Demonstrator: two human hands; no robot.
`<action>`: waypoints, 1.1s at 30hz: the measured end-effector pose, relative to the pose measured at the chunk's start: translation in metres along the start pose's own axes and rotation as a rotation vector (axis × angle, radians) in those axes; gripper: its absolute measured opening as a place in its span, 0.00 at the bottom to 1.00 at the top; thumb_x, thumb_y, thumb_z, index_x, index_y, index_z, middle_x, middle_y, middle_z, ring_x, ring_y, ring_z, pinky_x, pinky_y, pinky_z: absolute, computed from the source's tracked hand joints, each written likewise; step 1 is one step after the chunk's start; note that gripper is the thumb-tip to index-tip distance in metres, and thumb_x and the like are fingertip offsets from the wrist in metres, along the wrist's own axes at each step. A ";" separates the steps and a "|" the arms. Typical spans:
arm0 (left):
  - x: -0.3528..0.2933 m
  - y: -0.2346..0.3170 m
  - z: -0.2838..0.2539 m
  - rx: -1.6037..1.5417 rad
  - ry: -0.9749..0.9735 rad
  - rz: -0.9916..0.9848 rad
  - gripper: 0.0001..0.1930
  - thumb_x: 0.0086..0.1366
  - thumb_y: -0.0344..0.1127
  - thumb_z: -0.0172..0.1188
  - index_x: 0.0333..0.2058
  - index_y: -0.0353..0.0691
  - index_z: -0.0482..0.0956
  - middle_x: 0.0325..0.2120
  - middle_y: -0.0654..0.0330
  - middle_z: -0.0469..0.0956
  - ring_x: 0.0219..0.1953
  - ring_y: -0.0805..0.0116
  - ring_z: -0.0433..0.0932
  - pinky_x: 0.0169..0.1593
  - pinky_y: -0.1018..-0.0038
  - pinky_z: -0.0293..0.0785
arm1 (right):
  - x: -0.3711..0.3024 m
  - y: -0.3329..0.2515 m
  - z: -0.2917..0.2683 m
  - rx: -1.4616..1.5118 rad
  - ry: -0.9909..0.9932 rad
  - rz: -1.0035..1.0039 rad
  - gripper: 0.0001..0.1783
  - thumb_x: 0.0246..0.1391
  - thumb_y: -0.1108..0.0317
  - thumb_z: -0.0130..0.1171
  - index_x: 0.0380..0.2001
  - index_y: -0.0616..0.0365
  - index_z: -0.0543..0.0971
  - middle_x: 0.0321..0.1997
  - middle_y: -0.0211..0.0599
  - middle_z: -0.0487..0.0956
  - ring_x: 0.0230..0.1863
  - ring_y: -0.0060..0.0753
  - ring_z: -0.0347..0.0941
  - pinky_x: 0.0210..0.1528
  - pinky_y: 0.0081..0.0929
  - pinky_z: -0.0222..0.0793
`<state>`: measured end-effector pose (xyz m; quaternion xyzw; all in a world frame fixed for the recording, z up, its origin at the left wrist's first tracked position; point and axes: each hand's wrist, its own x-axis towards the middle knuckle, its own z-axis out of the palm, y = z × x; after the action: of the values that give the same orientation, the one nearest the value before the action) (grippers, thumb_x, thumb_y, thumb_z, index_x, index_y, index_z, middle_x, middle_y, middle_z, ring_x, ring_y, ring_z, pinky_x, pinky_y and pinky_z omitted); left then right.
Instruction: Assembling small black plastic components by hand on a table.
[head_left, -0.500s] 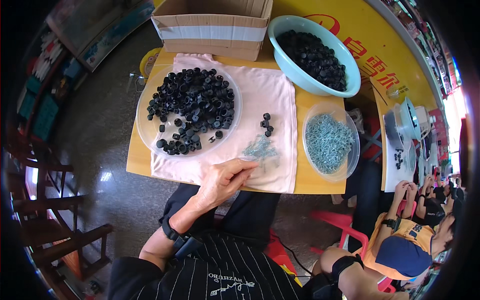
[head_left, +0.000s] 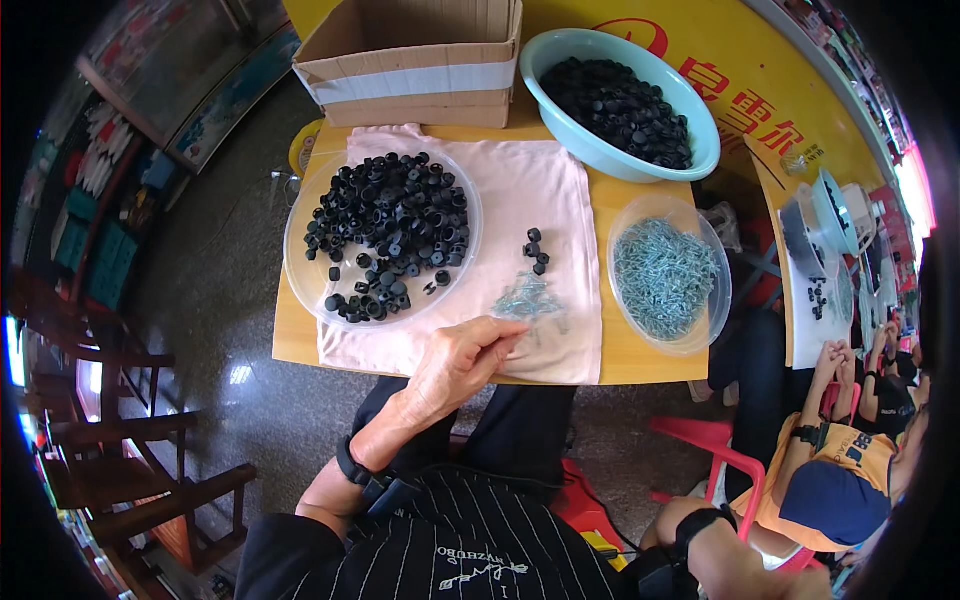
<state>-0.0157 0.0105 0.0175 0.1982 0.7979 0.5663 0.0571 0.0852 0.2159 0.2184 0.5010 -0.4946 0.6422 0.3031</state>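
My left hand [head_left: 460, 365] is over the front edge of the pink cloth [head_left: 500, 190], thumb and fingers pinched together. Whatever the pinch holds, if anything, is too small to make out. Just beyond the fingertips lies a loose heap of small silvery screws [head_left: 527, 296]. A few black plastic caps [head_left: 534, 250] sit behind that heap. My right hand [head_left: 668, 522] is low at the right, off the table, with a black band at its wrist; its fingers are hidden. Left of the screws, a clear round tray [head_left: 300, 285] holds many black caps [head_left: 390, 215].
At the right is a clear oval tub [head_left: 714, 330] full of screws. A light blue basin [head_left: 705, 160] of black parts and a cardboard box [head_left: 420, 75] stand at the back. A co-worker [head_left: 835, 480] sits at the right near a red plastic chair [head_left: 715, 450].
The whole view has shifted slightly. My left hand keeps its pinch beside the screw heap, and the parts on the cloth lie as before.
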 end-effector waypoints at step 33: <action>0.048 0.023 0.005 0.145 0.196 0.226 0.13 0.55 0.22 0.60 0.40 0.35 0.75 0.33 0.54 0.75 0.33 0.64 0.79 0.36 0.72 0.75 | -0.109 0.156 -0.028 -0.352 0.251 1.165 0.11 0.53 0.73 0.60 0.41 0.65 0.78 0.31 0.32 0.78 0.30 0.16 0.71 0.30 0.16 0.70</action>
<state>-0.0518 0.0395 0.0432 0.2341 0.8111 0.5266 -0.0997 -0.0286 0.2026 0.0636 0.0119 -0.7460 0.6648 0.0365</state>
